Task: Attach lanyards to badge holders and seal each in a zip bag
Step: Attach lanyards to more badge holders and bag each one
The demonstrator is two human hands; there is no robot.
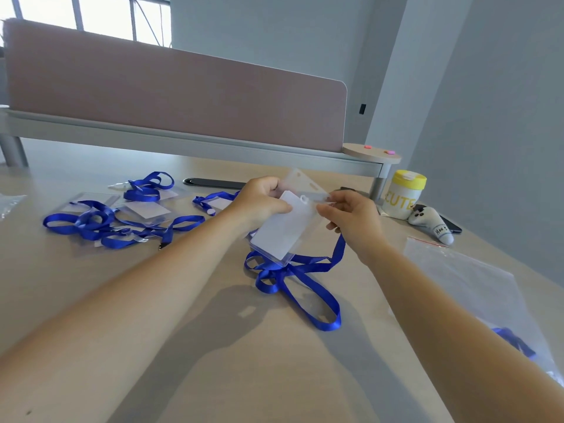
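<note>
- Both hands pinch a clear plastic holder (pixel 285 232) above the table (pixel 189 346): left hand (pixel 262 199) at its top edge, right hand (pixel 351 218) at the clip.
- Blue ribbon lanyard (pixel 297 282) trails below.
- Glossy bag (pixel 470 279) lies right.

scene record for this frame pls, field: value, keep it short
left hand: grips the clear badge holder at its top left
right hand: pinches the clip end at the holder's top slot
blue lanyard: trails from the right hand, loops on the desk
pile, left: more lanyards and holders, tangled
zip bags: right of the arms, one with something blue inside
yellow-lidded cup: far right, upright
stage: attaching, not bagged
</note>
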